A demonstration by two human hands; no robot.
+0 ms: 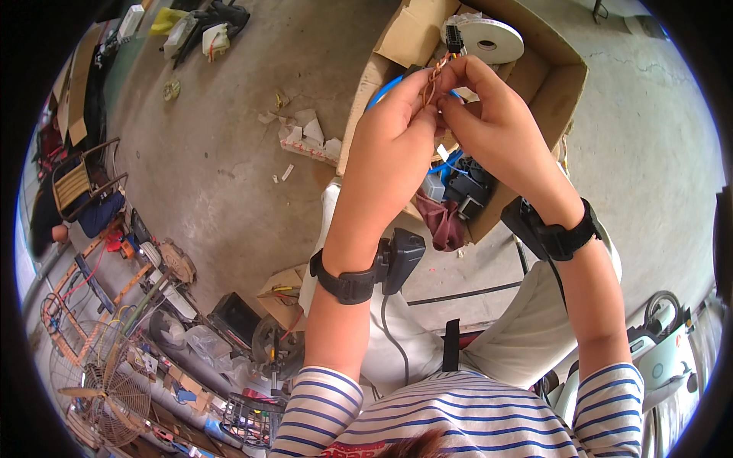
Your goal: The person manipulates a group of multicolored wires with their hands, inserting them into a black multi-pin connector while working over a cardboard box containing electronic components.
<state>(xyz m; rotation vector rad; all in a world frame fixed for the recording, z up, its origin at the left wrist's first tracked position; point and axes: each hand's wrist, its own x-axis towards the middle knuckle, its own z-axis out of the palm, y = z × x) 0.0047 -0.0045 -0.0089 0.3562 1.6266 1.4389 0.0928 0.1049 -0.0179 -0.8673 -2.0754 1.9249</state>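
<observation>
Both hands are raised over an open cardboard box (pixel 561 91), close together. Between their fingertips runs a bundle of twisted wires (pixel 433 82), orange-brown in colour, with a black plug connector (pixel 455 38) at its far end. My left hand (pixel 397 114) is closed in a pinch on the wires from the left. From the right, the thumb and forefinger of my right hand (pixel 489 107) pinch the same bundle. A white reel (pixel 492 40) lies in the box behind the connector. Below the hands the box holds blue cable (pixel 450 162), a black device (pixel 472 191) and a dark red cloth (pixel 443 223).
Torn packaging scraps (pixel 305 136) lie on the concrete floor left of the box. A wire-caged fan (pixel 103 393) and piled parts crowd the lower left, near a wooden chair (pixel 76 187) and another person's arm. A white scooter-like vehicle (pixel 660 366) stands at the lower right.
</observation>
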